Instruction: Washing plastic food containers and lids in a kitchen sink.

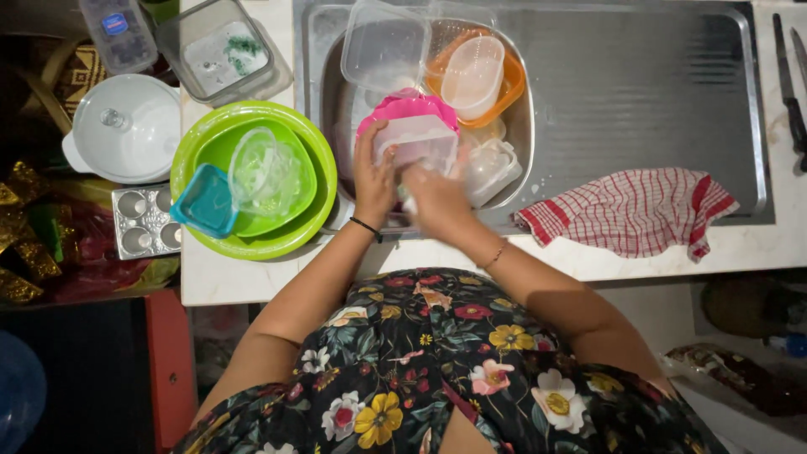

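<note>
Over the steel sink (639,76), my left hand (372,178) grips the side of a clear plastic container (418,145) that sits under a pink scalloped lid (409,109). My right hand (437,200) is blurred and presses against the front of the same container; what it holds, if anything, is hidden. Behind them in the basin lie a clear square lid (384,46), an orange bowl (504,84) with a translucent cup (472,76) inside it, and a small clear tub (492,171).
Left of the sink stand nested green bowls (252,244) holding a clear bowl (265,172) and a teal container (204,200). A red-checked cloth (630,210) lies on the drainboard edge. Knives (790,92) rest far right. A white pot lid (126,128) and muffin tin (145,220) sit left.
</note>
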